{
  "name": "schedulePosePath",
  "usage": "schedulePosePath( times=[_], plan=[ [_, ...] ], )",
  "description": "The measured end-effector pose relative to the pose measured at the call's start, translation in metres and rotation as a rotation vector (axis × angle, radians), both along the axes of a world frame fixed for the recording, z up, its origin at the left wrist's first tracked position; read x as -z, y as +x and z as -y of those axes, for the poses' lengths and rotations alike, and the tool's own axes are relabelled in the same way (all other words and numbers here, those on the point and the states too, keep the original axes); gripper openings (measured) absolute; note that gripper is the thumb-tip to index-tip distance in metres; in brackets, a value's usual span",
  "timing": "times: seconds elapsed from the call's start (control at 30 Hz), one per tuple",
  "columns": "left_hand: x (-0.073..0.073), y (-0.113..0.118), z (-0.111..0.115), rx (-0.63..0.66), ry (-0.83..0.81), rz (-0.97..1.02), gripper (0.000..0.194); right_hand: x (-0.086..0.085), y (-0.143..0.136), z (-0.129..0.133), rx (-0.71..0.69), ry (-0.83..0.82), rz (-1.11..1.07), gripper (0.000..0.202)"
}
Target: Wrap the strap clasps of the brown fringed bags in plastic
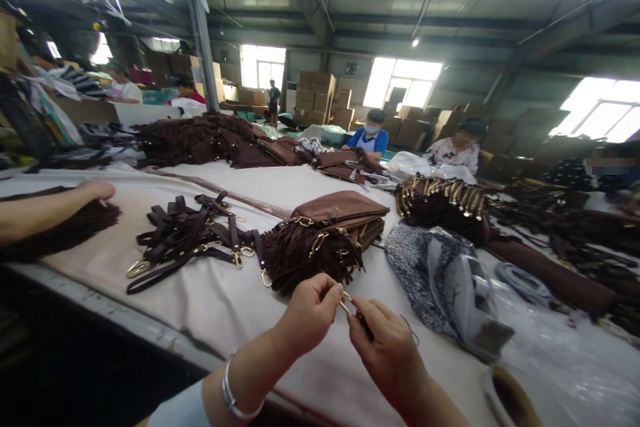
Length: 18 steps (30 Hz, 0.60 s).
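Note:
My left hand [313,310], with a silver bangle at the wrist, pinches one end of a gold metal clasp [345,305]. At the clasp's other end my right hand [387,350] has its fingers curled closed; a dark thin piece shows partly beneath them. Just beyond my hands sits a stack of brown fringed bags [340,210] with gold clips. Dark brown straps [193,233] with gold hooks lie in a loose heap left of the bags.
At the far left, a co-worker's arm [55,210] reaches over brown fringe. On the right lie a grey knitted piece [417,273], clear plastic [560,353] and a tape roll [510,397]. More bags [200,137] are piled at the back; co-workers sit across the table.

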<state>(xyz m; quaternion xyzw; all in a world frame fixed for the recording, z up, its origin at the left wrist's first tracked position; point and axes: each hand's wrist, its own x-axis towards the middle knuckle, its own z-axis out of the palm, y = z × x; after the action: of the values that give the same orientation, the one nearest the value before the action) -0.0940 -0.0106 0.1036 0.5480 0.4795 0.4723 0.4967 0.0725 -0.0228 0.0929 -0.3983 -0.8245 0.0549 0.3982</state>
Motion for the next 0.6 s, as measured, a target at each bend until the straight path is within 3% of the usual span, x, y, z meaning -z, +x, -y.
schedulePosePath(
  times=[0.17,0.23,0.47,0.6],
  plan=[
    [-0.002,-0.002,0.003,0.124,0.094,0.017,0.025,-0.006,0.005,0.000,-0.018,-0.279,-0.160,0.028],
    [-0.002,0.001,0.001,0.116,0.069,0.039,0.024,-0.005,0.007,-0.001,0.000,-0.295,-0.186,0.024],
    [-0.004,0.017,-0.012,-0.004,-0.130,0.130,0.021,0.002,0.015,-0.009,-0.019,0.150,0.128,0.024],
    [-0.007,0.022,-0.016,-0.038,-0.164,0.118,0.019,-0.001,0.015,-0.016,-0.041,0.260,0.171,0.023]
  ],
)
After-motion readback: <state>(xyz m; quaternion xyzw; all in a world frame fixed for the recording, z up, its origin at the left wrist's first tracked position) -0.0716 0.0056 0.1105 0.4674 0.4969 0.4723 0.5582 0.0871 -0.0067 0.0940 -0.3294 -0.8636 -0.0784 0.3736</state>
